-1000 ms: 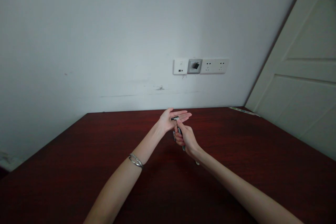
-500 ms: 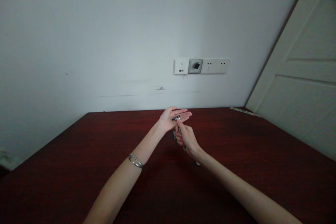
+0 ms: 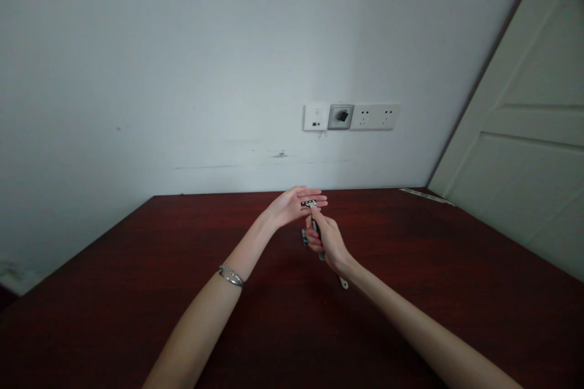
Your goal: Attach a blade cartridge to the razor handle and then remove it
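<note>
Change: your left hand (image 3: 292,203), fingers extended (image 3: 316,192) and holding nothing, drew back slightly. Your right hand (image 3: 327,242) gripped the razor-like tool (image 3: 316,227), its head (image 3: 309,202) now nearer your left fingertips (image 3: 324,197).

text/labels: none legible | numbers/signs: none legible | pale strip (image 3: 427,197): markings too small

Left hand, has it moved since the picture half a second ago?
Yes, the left hand has shifted slightly leftward in the picture, judged against the wall sockets.
</note>
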### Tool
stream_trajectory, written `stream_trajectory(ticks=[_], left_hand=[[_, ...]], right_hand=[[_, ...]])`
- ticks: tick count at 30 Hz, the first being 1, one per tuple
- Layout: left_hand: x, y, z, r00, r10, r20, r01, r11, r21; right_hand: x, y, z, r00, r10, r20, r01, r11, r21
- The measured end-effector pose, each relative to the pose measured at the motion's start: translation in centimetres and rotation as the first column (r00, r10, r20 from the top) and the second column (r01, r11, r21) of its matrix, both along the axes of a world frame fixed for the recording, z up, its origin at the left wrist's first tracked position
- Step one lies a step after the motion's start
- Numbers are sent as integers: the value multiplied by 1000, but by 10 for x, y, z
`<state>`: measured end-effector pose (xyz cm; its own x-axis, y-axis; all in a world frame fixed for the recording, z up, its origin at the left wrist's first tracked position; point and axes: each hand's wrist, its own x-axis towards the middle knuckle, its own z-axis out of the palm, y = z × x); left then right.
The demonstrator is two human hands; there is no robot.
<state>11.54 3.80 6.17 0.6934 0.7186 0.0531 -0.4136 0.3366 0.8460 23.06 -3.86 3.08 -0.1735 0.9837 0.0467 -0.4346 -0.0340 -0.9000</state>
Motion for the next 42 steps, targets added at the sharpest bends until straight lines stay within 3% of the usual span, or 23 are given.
stream_trajectory(ticks=[6, 11, 20, 42], left_hand=[[-18, 0, -15, 997, -50, 64, 35, 975, 221], [-16, 0, -18, 999, -21, 34, 13, 973, 231], [-15, 8, -22, 991, -79, 106, 48, 962, 269], [-23, 6, -10, 996, -91, 12, 78, 914, 399]], right_hand=[[-1, -5, 8, 998, 43, -35, -42, 999, 30], [-3, -8, 9, 997, 58, -45, -57, 998, 28], [-5, -12, 11, 994, 82, -75, -81, 996, 27], [-4, -14, 14, 999, 12, 37, -14, 999, 39]])
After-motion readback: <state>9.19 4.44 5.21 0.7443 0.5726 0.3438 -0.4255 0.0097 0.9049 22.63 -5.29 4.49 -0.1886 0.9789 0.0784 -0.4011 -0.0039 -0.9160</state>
